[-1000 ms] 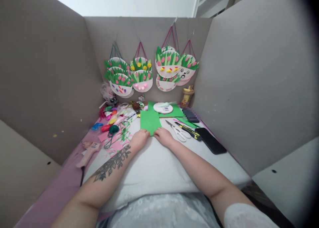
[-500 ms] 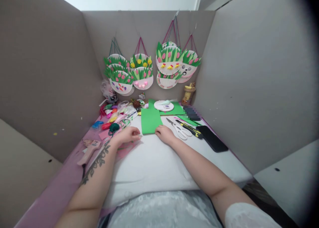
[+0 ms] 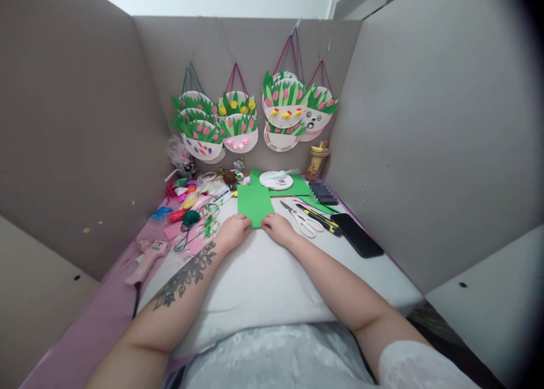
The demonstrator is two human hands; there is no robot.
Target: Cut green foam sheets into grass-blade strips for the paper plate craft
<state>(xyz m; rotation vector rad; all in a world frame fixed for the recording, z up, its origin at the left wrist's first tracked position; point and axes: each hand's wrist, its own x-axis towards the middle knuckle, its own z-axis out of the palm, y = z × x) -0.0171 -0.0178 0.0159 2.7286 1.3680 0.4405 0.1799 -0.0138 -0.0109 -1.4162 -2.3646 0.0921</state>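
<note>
Softly press the green craft sheet [image 3: 254, 203] evenly, left hand [image 3: 236, 230] at its seven o'clock, right hand [image 3: 278, 229] at five, though I can't tell if fingers pinch it.

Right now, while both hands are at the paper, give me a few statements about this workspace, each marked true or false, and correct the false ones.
1. The left hand and right hand are both at the near edge of the front green sheet. True.
2. The scissors lie left of that sheet. False: the scissors lie to its right.
3. The pink glue gun lies on the left side of the table. True.
4. The flower-decorated plates are stacked on the table. False: those plates hang against the back panel.
5. A white oval plate sits beyond the front sheet. True.
</note>
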